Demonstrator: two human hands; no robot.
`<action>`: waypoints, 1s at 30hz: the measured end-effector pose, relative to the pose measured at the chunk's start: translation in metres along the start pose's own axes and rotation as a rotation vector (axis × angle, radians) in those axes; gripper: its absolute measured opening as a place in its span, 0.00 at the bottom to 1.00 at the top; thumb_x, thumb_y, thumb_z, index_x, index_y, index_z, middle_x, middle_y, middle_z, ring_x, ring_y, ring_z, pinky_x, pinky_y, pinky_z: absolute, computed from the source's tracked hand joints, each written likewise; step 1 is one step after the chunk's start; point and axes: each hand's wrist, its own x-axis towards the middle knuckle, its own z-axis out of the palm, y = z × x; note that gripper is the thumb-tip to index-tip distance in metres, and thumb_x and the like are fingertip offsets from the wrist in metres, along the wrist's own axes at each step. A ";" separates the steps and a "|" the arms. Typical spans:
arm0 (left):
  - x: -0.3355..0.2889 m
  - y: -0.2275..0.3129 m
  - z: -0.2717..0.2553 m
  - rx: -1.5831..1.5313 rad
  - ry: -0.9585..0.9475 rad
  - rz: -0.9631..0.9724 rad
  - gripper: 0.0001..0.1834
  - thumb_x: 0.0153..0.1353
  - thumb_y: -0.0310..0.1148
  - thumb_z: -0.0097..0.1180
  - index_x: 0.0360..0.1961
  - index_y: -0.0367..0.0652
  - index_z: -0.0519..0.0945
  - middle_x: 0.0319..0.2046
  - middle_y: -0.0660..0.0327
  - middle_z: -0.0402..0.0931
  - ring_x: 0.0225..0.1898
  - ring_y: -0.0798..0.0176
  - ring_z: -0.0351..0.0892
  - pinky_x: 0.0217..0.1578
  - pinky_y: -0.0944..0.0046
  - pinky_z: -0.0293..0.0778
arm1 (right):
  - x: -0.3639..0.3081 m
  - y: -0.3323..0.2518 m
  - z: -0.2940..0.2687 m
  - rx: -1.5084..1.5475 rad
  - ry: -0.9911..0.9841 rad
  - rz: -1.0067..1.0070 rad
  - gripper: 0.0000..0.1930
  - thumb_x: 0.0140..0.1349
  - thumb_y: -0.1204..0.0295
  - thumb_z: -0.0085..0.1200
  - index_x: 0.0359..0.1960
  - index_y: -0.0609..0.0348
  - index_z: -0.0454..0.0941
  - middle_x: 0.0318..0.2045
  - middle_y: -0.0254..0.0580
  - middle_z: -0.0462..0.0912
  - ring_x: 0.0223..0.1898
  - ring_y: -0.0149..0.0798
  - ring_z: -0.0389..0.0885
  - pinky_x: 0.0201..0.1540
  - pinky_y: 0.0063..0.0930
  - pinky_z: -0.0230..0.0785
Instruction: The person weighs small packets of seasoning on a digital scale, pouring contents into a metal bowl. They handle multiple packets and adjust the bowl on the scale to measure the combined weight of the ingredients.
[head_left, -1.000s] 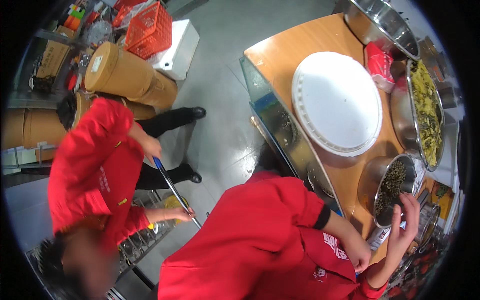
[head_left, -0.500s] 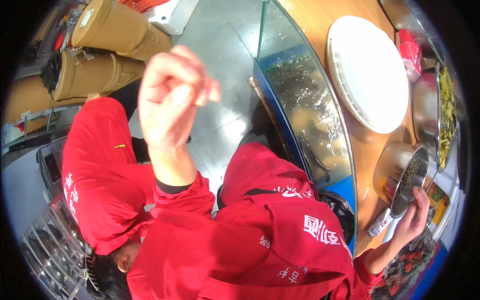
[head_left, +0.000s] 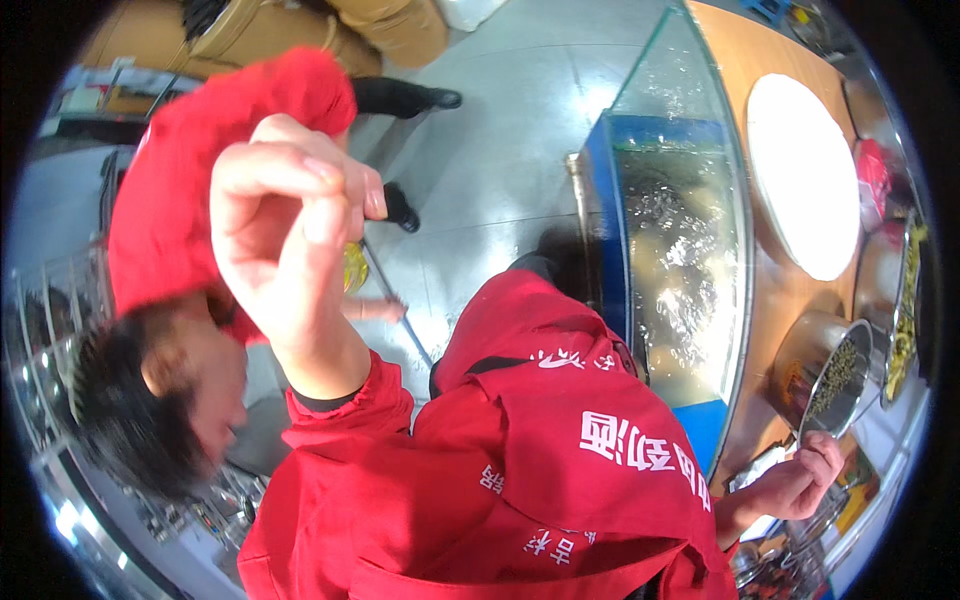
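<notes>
My left hand (head_left: 290, 230) is raised in mid-air with thumb and fingertips pressed together in a pinch. Anything between them is too small to make out. At the right, the curled fingers of my right hand (head_left: 803, 478) are by the near rim of a steel bowl (head_left: 795, 372). Whatever that hand may hold is hidden. Small dark green grains (head_left: 838, 380) lie inside the bowl, which stands tilted on the wooden counter (head_left: 745, 450).
A glass tank (head_left: 680, 270) of bubbling water stands beside the counter. Farther along are a round white lid (head_left: 803, 175), a red packet (head_left: 872, 185) and a pan of yellow-green vegetables (head_left: 905, 330). A person in red (head_left: 220, 170) bends close at my left, holding a thin stick.
My right hand has drawn back from the bowl's inside edge and its fingers have curled in. The left hand stays raised and pinched. My view has shifted, and the person beside me has moved.
</notes>
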 end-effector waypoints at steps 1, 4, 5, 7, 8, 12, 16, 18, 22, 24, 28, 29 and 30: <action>-0.010 0.015 -0.002 0.020 -0.013 0.036 0.06 0.55 0.20 0.53 0.34 0.37 0.71 0.26 0.59 0.65 0.22 0.70 0.66 0.28 0.68 0.71 | 0.000 0.003 0.001 0.103 0.016 0.034 0.02 0.53 0.82 0.46 0.24 0.69 0.68 0.31 0.52 0.73 0.32 0.44 0.72 0.36 0.31 0.68; -0.033 0.045 -0.012 0.096 -0.024 0.079 0.06 0.55 0.21 0.55 0.33 0.38 0.71 0.28 0.58 0.65 0.22 0.68 0.67 0.27 0.65 0.73 | 0.002 0.014 0.009 0.200 0.031 0.054 0.02 0.53 0.84 0.45 0.25 0.69 0.70 0.29 0.51 0.74 0.32 0.44 0.73 0.38 0.32 0.68; -0.041 0.052 -0.013 0.119 0.009 0.083 0.06 0.55 0.22 0.56 0.32 0.38 0.71 0.27 0.58 0.64 0.22 0.68 0.67 0.25 0.63 0.75 | 0.002 0.016 0.010 0.182 0.040 0.054 0.02 0.53 0.84 0.45 0.25 0.69 0.70 0.29 0.52 0.74 0.31 0.44 0.73 0.38 0.32 0.68; -0.051 0.062 -0.017 0.127 0.036 0.091 0.06 0.56 0.22 0.56 0.32 0.38 0.71 0.27 0.59 0.64 0.22 0.68 0.67 0.24 0.62 0.76 | 0.003 0.017 0.009 0.121 0.029 -0.096 0.04 0.56 0.80 0.46 0.26 0.68 0.70 0.27 0.53 0.75 0.29 0.44 0.73 0.33 0.31 0.68; -0.055 0.066 -0.017 0.129 0.048 0.093 0.06 0.56 0.23 0.56 0.31 0.38 0.71 0.27 0.59 0.64 0.22 0.68 0.67 0.24 0.61 0.76 | 0.003 0.016 0.008 0.082 0.029 -0.167 0.05 0.58 0.78 0.47 0.26 0.68 0.70 0.26 0.53 0.75 0.28 0.43 0.74 0.30 0.30 0.68; -0.067 0.083 -0.021 0.267 0.099 0.018 0.06 0.59 0.25 0.52 0.36 0.45 0.69 0.28 0.64 0.59 0.25 0.69 0.62 0.27 0.66 0.62 | 0.001 -0.001 0.005 0.075 0.104 -0.341 0.08 0.57 0.71 0.49 0.27 0.64 0.73 0.24 0.49 0.75 0.23 0.42 0.73 0.25 0.31 0.68; -0.081 0.105 -0.040 0.153 -0.031 0.059 0.07 0.57 0.31 0.58 0.35 0.53 0.72 0.29 0.69 0.62 0.26 0.73 0.64 0.32 0.68 0.66 | -0.008 -0.029 0.030 0.347 -0.306 -0.051 0.07 0.58 0.72 0.47 0.30 0.63 0.72 0.23 0.46 0.75 0.24 0.39 0.71 0.27 0.27 0.63; -0.095 0.116 -0.048 -0.027 -0.079 -0.024 0.04 0.57 0.34 0.59 0.32 0.54 0.76 0.29 0.69 0.69 0.28 0.72 0.70 0.33 0.67 0.70 | -0.009 -0.045 0.045 0.466 -0.514 0.075 0.07 0.58 0.72 0.46 0.32 0.62 0.72 0.23 0.44 0.75 0.24 0.37 0.71 0.28 0.25 0.61; -0.133 0.099 -0.045 0.093 -0.271 -0.579 0.06 0.60 0.25 0.47 0.30 0.41 0.77 0.30 0.59 0.72 0.32 0.57 0.74 0.32 0.61 0.70 | -0.005 -0.071 0.067 0.526 -0.625 0.451 0.07 0.60 0.74 0.42 0.33 0.62 0.72 0.21 0.41 0.75 0.24 0.33 0.70 0.28 0.22 0.58; -0.155 0.046 -0.016 0.395 -0.309 -0.612 0.08 0.59 0.29 0.48 0.38 0.39 0.75 0.32 0.55 0.73 0.37 0.54 0.75 0.39 0.56 0.72 | -0.002 -0.080 0.076 0.377 -0.680 0.404 0.09 0.62 0.77 0.39 0.38 0.63 0.74 0.23 0.40 0.77 0.23 0.28 0.69 0.26 0.19 0.55; -0.191 0.006 0.014 0.213 -0.391 -0.716 0.07 0.60 0.30 0.45 0.38 0.42 0.72 0.36 0.55 0.72 0.43 0.51 0.71 0.45 0.56 0.68 | 0.007 -0.096 0.096 0.426 -0.759 0.453 0.10 0.62 0.78 0.38 0.38 0.64 0.75 0.23 0.39 0.76 0.23 0.26 0.68 0.25 0.17 0.54; -0.197 0.001 0.010 0.216 -0.360 -0.718 0.07 0.60 0.29 0.45 0.39 0.42 0.72 0.37 0.55 0.72 0.44 0.51 0.71 0.45 0.56 0.68 | 0.009 -0.100 0.102 0.439 -0.770 0.446 0.10 0.62 0.78 0.38 0.37 0.64 0.74 0.24 0.39 0.76 0.23 0.26 0.68 0.25 0.17 0.54; -0.201 0.000 0.006 0.215 -0.328 -0.732 0.08 0.60 0.29 0.44 0.39 0.42 0.72 0.37 0.55 0.72 0.44 0.51 0.71 0.45 0.56 0.68 | 0.012 -0.105 0.107 0.466 -0.786 0.407 0.10 0.62 0.78 0.37 0.36 0.64 0.74 0.24 0.39 0.75 0.23 0.26 0.67 0.24 0.16 0.53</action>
